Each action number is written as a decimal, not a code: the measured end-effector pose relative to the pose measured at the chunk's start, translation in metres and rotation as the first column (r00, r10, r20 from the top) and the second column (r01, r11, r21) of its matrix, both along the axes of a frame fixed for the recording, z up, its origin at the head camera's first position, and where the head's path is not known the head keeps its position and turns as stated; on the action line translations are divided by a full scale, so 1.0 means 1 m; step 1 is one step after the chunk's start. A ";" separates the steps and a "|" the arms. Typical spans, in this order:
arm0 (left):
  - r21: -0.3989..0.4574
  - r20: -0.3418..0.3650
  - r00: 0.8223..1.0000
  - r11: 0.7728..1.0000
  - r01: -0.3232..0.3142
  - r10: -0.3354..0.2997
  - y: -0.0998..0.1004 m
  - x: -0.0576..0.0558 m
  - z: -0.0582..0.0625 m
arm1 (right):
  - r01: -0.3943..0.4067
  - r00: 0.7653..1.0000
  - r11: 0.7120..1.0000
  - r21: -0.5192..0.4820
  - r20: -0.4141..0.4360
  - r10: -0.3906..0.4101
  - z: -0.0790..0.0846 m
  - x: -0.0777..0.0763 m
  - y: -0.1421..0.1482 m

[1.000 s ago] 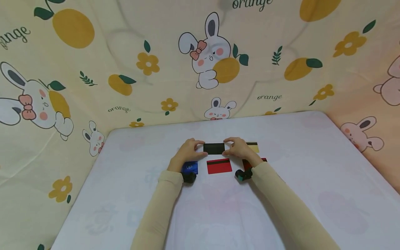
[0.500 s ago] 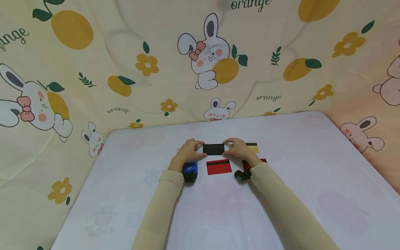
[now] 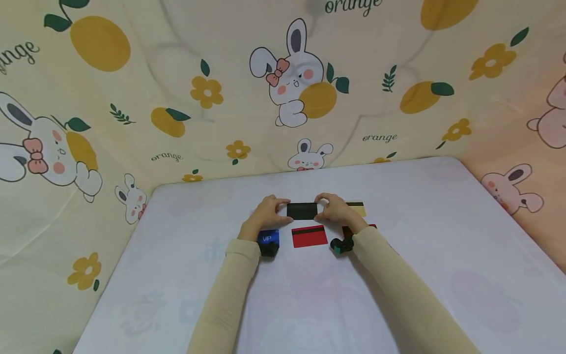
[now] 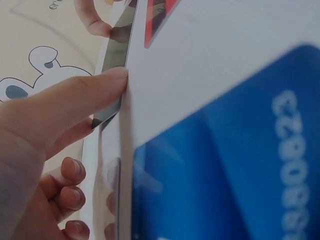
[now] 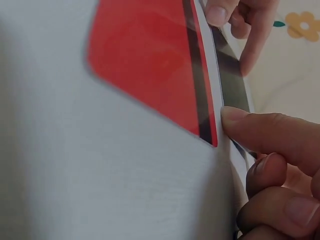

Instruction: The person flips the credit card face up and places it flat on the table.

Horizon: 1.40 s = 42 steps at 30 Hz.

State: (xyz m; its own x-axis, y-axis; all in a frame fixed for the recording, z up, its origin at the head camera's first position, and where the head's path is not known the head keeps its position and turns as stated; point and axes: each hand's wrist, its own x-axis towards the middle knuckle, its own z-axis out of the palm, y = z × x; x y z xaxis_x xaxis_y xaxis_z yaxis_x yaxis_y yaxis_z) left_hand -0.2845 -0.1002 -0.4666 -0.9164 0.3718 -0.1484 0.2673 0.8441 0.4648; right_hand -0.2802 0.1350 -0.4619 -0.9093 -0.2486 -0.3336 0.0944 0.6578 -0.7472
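Note:
A dark card (image 3: 302, 211) lies between my two hands near the back of the table, its long side running left to right. My left hand (image 3: 267, 212) pinches its left end, thumb on the near edge and index finger on the far edge. My right hand (image 3: 334, 209) pinches the right end in the same way. Whether the card touches the table I cannot tell. Just in front of it lies a red card (image 3: 309, 237) with a black stripe. Below my left hand is a blue card (image 3: 269, 238) marked VIP, partly covered by the wrist camera.
A pale yellow card (image 3: 358, 209) with a dark stripe lies right of my right hand. Another dark and red card (image 3: 372, 227) is mostly hidden under my right wrist. Behind the white table (image 3: 155, 275) hangs a cloth (image 3: 247, 137) printed with rabbits and oranges.
My right index finger bends slightly more at the card's far edge. The dark card and both hands otherwise stay almost in place; the head view shifts slightly.

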 end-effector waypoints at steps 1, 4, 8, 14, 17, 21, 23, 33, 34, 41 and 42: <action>0.002 0.002 1.000 1.000 0.001 -0.001 0.000 0.000 0.000 | -0.002 1.000 1.000 0.001 -0.008 0.002 0.000 0.000 0.000; 0.026 0.000 1.000 1.000 0.002 -0.002 -0.001 -0.001 0.000 | -0.013 0.999 1.000 0.004 -0.030 0.014 -0.001 0.001 -0.001; 0.080 -0.003 1.000 0.997 -0.012 0.012 -0.001 0.000 0.001 | -0.022 0.999 1.000 0.001 -0.039 0.022 -0.003 0.000 -0.001; 0.166 -0.012 0.999 0.986 -0.032 0.035 0.000 0.001 0.002 | -0.005 1.000 1.000 -0.002 -0.028 0.005 -0.002 0.000 0.000; 0.180 -0.019 0.999 0.983 -0.040 0.044 0.000 0.001 0.000 | -0.012 0.999 1.000 0.008 -0.045 0.012 -0.001 0.001 0.001; 0.202 -0.018 0.998 0.977 -0.061 0.066 -0.001 0.003 0.000 | -0.029 0.997 0.999 0.022 -0.067 0.030 0.001 0.002 0.001; 0.218 -0.020 0.997 0.973 -0.071 0.078 -0.001 0.004 0.001 | -0.032 0.997 0.999 0.017 -0.074 0.034 0.001 0.003 0.002; 0.267 -0.078 0.992 0.961 -0.076 0.101 0.000 0.012 0.006 | -0.013 0.993 0.996 -0.087 -0.121 0.002 -0.002 0.013 0.005; 0.278 -0.086 0.991 0.958 -0.071 0.098 -0.001 0.013 0.006 | -0.008 0.993 0.995 -0.103 -0.119 -0.005 -0.002 0.014 0.005; 0.336 -0.113 0.989 0.941 -0.048 0.091 -0.001 0.022 0.008 | 0.033 0.992 0.976 -0.213 -0.114 -0.058 -0.001 0.023 0.004; 0.339 -0.114 0.989 0.940 -0.050 0.093 -0.002 0.023 0.008 | 0.033 0.991 0.974 -0.224 -0.116 -0.060 0.000 0.024 0.004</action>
